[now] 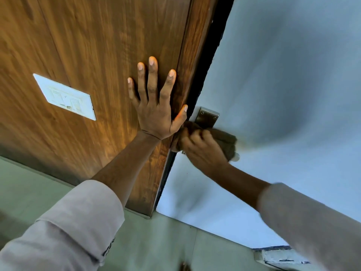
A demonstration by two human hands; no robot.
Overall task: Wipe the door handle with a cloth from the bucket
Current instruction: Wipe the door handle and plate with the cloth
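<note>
Cloth (224, 140), brown and bunched, is wrapped over the door handle (235, 156), so that we see only a pale rounded end of the handle showing below the cloth's right side. The handle sits on the pale grey-blue door (283, 75), near the door's left edge and about halfway up its visible height. Directly above the cloth we note the metal handle plate (207, 116), rectangular, with screw heads visible, fixed to the door face just beside that edge.

The right hand (203, 151) is closed around the cloth, fingers curled over its left portion and pressing it to the handle; the hand and cloth are blurred, so we cannot make out finer detail of the grasp. The right forearm runs down and to the right into a light-coloured sleeve (312, 222).

The left hand (156, 106) holds nothing. It lies flat with fingers spread wide against the wooden panel (88, 45), palm to the surface, close to the panel's right edge; its thumb reaches toward the dark gap (213, 55) between the panel and the door, and the heel of the hand is just beside the cloth. The left forearm also ends in a light sleeve with a folded cuff.

On the wooden panel, well to the left of the left hand, we record a white switch plate (65, 96). Pale floor tiles (166, 247) fill the lower part of the view.
</note>
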